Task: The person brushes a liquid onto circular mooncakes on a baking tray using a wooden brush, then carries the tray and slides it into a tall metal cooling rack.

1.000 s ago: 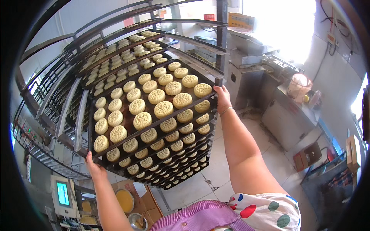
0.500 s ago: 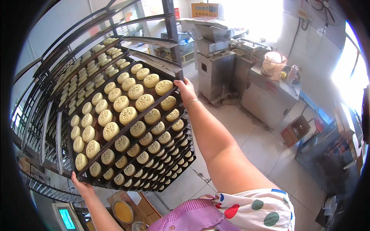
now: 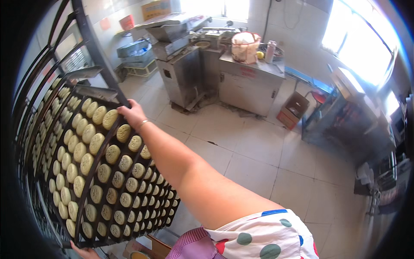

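Note:
At the left stands a dark metal rack (image 3: 97,47) holding a stack of black baking trays (image 3: 94,164). Rows of pale round molded cakes, like mooncakes (image 3: 88,134), cover the trays, with raised patterns on their tops. My right hand (image 3: 133,114) is closed around the far right corner of the upper tray, beside the rack's upright. At its near corner, low in the picture, my left hand (image 3: 84,252) grips the tray edge; the lower edge of the picture cuts off part of this hand.
Beyond the rack stand a metal hopper machine (image 3: 179,73) and a steel cabinet (image 3: 248,84) with a bag (image 3: 245,47) and a pink bottle (image 3: 270,52) on it. A cardboard box (image 3: 293,110) sits on the tiled floor (image 3: 254,159). Cluttered shelving (image 3: 340,116) lines the right.
My view has swung right, so the rack and trays now appear farther left and lower. Both hands stay on the upper tray. More floor and the right-hand wall show.

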A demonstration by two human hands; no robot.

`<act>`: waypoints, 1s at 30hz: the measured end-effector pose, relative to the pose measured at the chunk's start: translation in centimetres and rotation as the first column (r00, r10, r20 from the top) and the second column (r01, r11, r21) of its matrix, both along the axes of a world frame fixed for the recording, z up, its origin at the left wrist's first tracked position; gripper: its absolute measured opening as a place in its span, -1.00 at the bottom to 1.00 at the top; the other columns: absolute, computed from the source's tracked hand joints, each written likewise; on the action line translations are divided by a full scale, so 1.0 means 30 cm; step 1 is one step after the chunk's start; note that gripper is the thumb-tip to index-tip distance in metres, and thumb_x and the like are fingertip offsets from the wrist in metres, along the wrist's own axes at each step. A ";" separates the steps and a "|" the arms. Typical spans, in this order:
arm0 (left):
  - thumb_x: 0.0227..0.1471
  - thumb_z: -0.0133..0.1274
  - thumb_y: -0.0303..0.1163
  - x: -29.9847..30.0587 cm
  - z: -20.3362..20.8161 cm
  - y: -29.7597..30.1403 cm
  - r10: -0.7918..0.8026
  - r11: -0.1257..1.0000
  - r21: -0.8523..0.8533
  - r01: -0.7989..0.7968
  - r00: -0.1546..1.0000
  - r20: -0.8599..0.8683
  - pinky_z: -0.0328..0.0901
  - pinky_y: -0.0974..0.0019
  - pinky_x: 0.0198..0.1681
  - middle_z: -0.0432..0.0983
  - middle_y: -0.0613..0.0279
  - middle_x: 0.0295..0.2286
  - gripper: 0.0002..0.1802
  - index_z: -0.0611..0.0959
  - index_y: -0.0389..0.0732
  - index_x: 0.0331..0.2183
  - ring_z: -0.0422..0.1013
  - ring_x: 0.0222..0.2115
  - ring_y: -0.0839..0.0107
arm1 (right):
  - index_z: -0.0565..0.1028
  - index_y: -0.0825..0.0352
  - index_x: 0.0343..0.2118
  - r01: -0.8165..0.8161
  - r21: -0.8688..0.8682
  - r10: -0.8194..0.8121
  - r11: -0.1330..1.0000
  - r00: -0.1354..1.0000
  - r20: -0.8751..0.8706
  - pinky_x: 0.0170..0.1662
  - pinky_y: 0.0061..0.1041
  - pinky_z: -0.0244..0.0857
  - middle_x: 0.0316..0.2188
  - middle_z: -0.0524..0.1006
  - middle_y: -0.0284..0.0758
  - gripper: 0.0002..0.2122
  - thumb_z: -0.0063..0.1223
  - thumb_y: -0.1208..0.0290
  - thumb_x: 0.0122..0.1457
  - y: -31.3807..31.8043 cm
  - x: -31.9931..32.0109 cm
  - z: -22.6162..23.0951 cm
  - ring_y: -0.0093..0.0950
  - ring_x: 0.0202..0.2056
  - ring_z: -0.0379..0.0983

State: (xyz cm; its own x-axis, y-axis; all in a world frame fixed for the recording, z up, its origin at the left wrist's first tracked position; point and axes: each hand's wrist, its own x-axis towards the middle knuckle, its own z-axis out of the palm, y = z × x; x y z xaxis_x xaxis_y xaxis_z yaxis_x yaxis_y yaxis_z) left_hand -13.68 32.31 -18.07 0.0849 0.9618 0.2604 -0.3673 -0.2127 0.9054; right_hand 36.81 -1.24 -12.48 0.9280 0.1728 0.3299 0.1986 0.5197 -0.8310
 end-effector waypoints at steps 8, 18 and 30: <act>-0.06 0.01 0.05 -0.046 -0.060 0.067 0.244 0.799 0.600 0.050 0.884 -0.398 0.33 0.00 -0.21 0.40 0.00 -0.17 -0.19 0.24 -0.39 0.03 0.37 -0.23 0.08 | 0.39 0.40 -0.15 -0.028 -0.057 0.027 0.998 0.999 -0.034 -0.18 -0.53 0.26 -0.36 0.49 -0.26 -0.50 0.14 0.26 -0.20 -0.062 -0.004 0.008 -0.47 -0.33 0.41; -0.06 -0.11 -0.01 0.078 0.079 -0.164 -0.137 0.985 -0.108 0.138 0.990 0.015 0.38 0.14 -0.34 0.43 -0.05 -0.22 -0.40 0.52 -0.39 -0.20 0.41 -0.28 0.16 | 0.43 0.26 -0.15 0.006 -0.135 -0.016 0.991 0.997 -0.075 -0.04 -0.50 0.21 -0.29 0.52 -0.29 -0.48 0.15 0.17 -0.27 -0.077 -0.001 0.004 -0.41 -0.21 0.43; -0.02 -0.04 0.03 0.026 0.056 -0.056 0.013 0.991 -0.131 -0.013 1.000 0.003 0.14 0.07 0.02 0.29 -0.03 -0.04 -0.36 0.37 -0.24 -0.03 0.23 -0.04 0.05 | 0.38 0.44 -0.14 -0.020 -0.092 0.015 0.996 0.998 -0.061 -0.13 -0.52 0.24 -0.33 0.48 -0.24 -0.49 0.14 0.28 -0.19 -0.092 -0.032 0.026 -0.45 -0.28 0.39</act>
State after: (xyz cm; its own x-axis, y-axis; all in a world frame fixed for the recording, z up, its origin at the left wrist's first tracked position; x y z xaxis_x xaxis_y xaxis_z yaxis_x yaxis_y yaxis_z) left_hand -12.90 30.64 -16.40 0.0715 0.9887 0.1320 -0.3691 -0.0967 0.9243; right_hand 35.84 -3.99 -11.70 0.9423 0.2164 0.2553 0.1384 0.4426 -0.8860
